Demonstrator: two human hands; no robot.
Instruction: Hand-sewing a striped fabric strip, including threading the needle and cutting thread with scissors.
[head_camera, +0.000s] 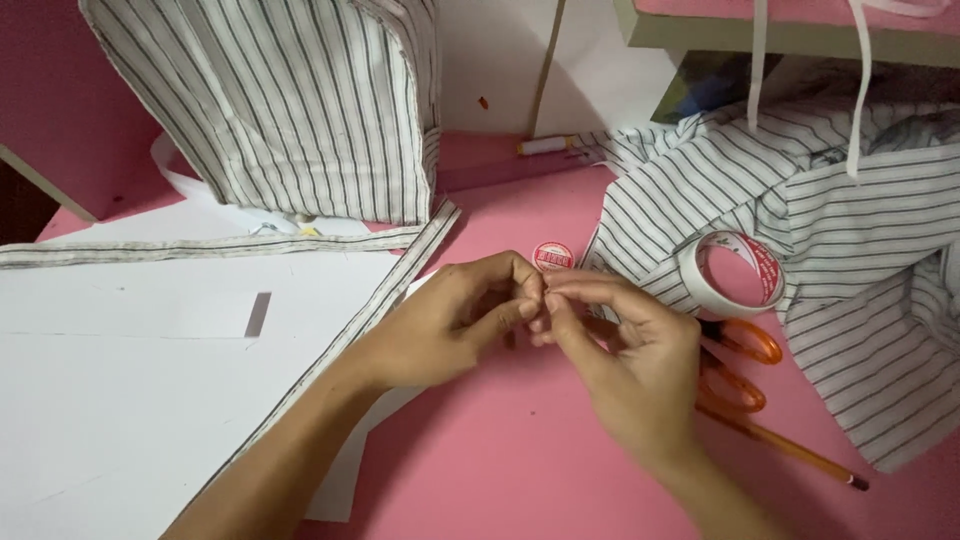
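Note:
My left hand (455, 320) and my right hand (625, 350) meet over the pink table (520, 450), fingertips pinched together and touching. Anything between the fingertips is too small to make out. Just behind the fingertips lies a small round red-and-white spool (552, 256). A roll of white tape (735, 272) rests on striped cloth (860, 260) right of my right hand. Orange-handled scissors (740, 365) lie partly under that hand, beside an orange pencil (790, 445).
White paper sheets (130, 360) cover the left of the table, edged by a long striped cloth strip (385, 290). A striped cover (300, 100) drapes a bulky object at the back left. A white marker (545, 146) lies at the back. A shelf edge (700, 35) overhangs the top right.

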